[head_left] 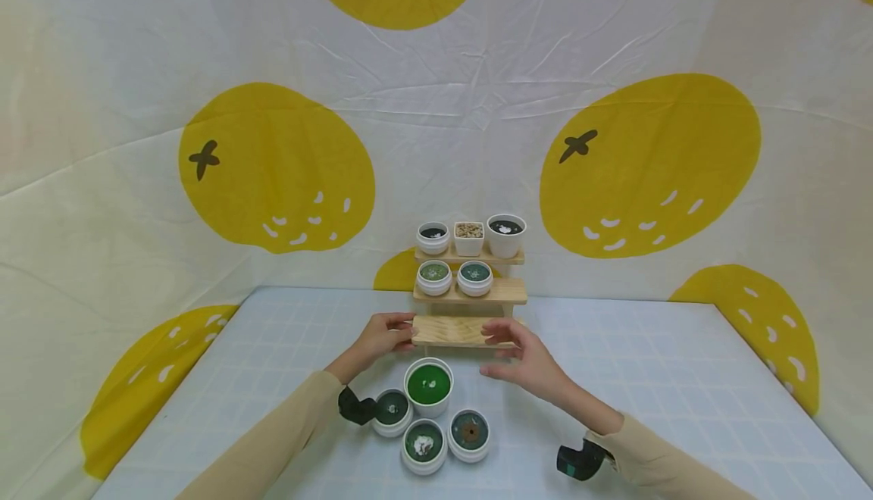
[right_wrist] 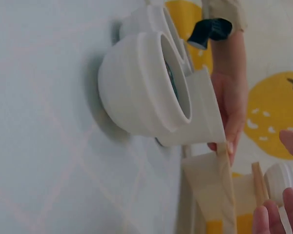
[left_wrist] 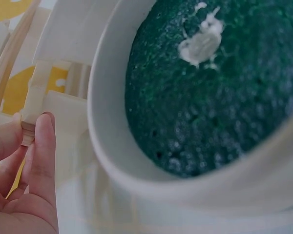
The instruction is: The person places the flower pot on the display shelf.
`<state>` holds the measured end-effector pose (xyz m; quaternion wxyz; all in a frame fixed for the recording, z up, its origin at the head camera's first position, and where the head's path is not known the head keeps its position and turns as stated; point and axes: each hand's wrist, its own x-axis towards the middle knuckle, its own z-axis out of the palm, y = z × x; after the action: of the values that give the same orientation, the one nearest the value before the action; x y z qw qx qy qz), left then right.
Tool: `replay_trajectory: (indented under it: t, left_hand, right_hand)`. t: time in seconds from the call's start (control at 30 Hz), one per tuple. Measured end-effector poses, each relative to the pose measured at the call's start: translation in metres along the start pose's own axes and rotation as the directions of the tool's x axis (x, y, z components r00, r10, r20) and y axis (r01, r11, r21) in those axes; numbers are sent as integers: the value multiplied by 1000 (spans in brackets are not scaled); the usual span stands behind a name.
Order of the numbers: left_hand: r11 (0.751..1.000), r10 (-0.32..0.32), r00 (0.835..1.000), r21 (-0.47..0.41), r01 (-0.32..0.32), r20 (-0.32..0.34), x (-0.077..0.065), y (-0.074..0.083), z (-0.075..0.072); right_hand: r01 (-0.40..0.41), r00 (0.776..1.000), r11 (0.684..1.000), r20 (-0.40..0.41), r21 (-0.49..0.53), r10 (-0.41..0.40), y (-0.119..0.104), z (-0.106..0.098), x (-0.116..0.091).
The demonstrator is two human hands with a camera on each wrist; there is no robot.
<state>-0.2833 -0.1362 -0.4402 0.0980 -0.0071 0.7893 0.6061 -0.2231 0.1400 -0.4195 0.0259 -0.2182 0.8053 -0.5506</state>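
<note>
A three-tiered wooden stand (head_left: 450, 331) rises against the backdrop. My left hand (head_left: 378, 339) pinches the left end of its lowest board between thumb and fingers, seen close in the left wrist view beside a large white pot (left_wrist: 107, 136). Over the right end of that board hovers my right hand (head_left: 528, 362), its fingers bent loosely and thumb apart, with nothing held. The bottom tier carries no pots. In front of the stand are a taller white pot with green filling (head_left: 429, 386) and three low round pots, one topped with a brown piece (head_left: 470, 433).
Two round pots, one with light green filling (head_left: 433, 278), stand on the middle tier. The top tier bears a round pot (head_left: 433, 238), a square pot with pebbles (head_left: 469, 239) and a tapered pot (head_left: 506, 236). A pale checked cloth (head_left: 655, 379) covers the table.
</note>
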Motion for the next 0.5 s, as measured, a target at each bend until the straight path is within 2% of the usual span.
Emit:
replay_trajectory:
  t: [0.27,0.37,0.5]
  left_hand:
    - [1000,15,1000,-6,-15,1,0,-1,-1]
    - [1000,14,1000,-15,-14,8,0,-2,-1]
    - [1000,17,1000,-22,-17,11,0,-3,0]
  right_hand:
    - [16,983,998,182,58,-26,12,0,-18]
    - [46,962,995,265,87,-67,16,-2,-24]
    - [49,923,990,372,136,-97,24,-2,-30]
